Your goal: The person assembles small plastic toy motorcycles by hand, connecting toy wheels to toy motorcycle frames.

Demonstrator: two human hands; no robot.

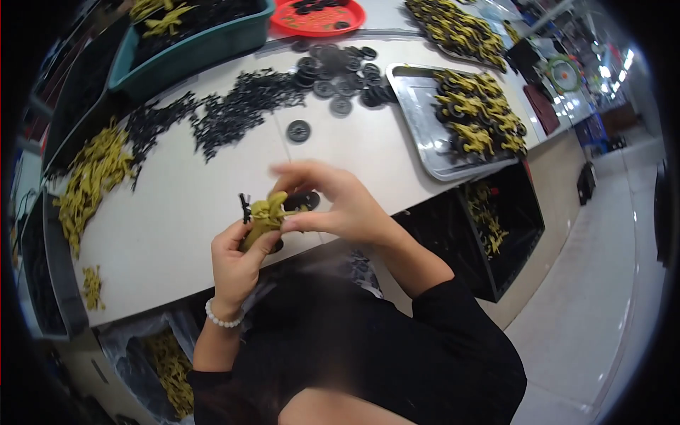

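The left hand, with a white beaded bracelet at the wrist, is curled closed around an olive-yellow plastic figure, held just above the near edge of a white tabletop; the fingers cover the figure's lower part, so its full shape cannot be made out. A small black plastic piece sticks up at its left side, and a dark round disc shows behind it, partly hidden by the right hand. That hand is half open and arched over the figure, thumb at its right side, index finger raised and smeared by motion; whether it grips anything cannot be told. Beyond the hands lie a single dark spoked wheel, a tangled heap of small black plastic parts and a pile of dark wheels, too overlapped to count. To the right, a shiny metal tray bears yellow-and-black pieces that run together. The teal plastic tub and red round tray are cut off by the top edge.
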